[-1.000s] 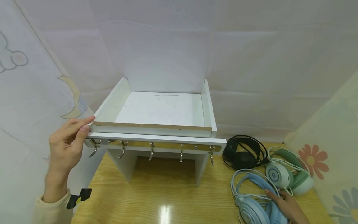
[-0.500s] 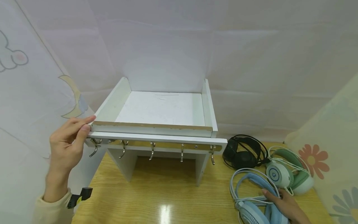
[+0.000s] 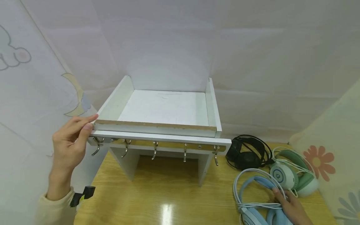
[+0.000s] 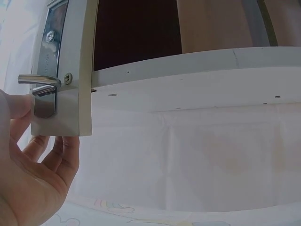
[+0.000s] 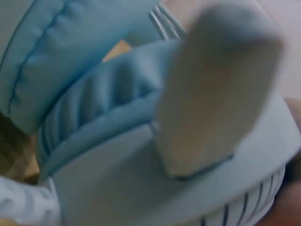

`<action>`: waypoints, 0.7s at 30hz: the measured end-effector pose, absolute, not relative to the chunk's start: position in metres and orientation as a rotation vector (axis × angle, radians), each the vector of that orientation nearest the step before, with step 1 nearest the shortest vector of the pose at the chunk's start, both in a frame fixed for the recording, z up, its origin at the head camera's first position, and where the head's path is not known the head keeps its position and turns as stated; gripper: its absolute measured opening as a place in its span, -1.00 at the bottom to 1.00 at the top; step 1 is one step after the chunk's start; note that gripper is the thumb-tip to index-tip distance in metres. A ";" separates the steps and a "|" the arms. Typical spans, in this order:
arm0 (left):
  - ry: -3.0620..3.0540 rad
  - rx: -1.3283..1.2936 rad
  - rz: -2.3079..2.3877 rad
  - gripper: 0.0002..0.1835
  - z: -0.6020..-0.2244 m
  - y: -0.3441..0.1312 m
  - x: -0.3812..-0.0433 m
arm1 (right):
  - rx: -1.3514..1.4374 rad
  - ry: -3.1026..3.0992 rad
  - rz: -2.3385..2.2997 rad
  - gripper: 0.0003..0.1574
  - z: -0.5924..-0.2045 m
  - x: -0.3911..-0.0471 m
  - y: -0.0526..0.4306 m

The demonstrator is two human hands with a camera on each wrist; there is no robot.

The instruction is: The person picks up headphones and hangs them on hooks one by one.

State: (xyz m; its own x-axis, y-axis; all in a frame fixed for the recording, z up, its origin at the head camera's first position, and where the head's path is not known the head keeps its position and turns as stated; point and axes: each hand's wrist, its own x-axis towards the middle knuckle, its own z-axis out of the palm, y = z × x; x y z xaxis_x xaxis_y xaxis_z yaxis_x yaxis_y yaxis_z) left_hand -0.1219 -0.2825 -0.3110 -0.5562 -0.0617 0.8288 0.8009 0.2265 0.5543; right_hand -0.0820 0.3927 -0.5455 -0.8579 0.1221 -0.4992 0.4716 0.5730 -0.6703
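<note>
A white shelf (image 3: 166, 106) with raised sides stands in the middle of the head view. Across its front runs a white rail (image 3: 168, 136) bearing several metal hooks. My left hand (image 3: 67, 148) holds the rail's left end between thumb and fingers; the left wrist view shows that rail end (image 4: 70, 113) and a hook (image 4: 40, 81) close beside the thumb. At lower right my right hand (image 3: 293, 207) grips light-blue headphones (image 3: 249, 216) by one side, a white cable wound round them. Their cushioned ear cup (image 5: 108, 89) fills the right wrist view.
Black headphones (image 3: 247, 159) lie right of the shelf, and white-and-green headphones (image 3: 284, 176) lie beyond the right hand. Everything stands on a wooden table (image 3: 135, 203). Pale cloth (image 3: 168, 47) hangs behind and at both sides.
The right hand has tilted the light-blue headphones slightly, and their headband stands a little higher. The left hand keeps its hold on the rail. The head view has shifted slightly.
</note>
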 end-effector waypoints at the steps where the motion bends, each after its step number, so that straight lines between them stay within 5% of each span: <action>1: -1.738 -0.687 -1.420 -0.77 -0.311 -0.282 -0.122 | 0.481 2.398 -1.228 0.01 -0.545 -0.081 0.392; 13: -1.756 -0.656 -1.399 -0.78 -0.311 -0.282 -0.123 | 0.394 2.416 -1.628 -0.22 -0.551 -0.067 0.381; 21: -1.723 -0.668 -1.453 -0.78 -0.312 -0.282 -0.123 | -0.169 2.286 -2.295 -0.57 -0.562 -0.053 0.364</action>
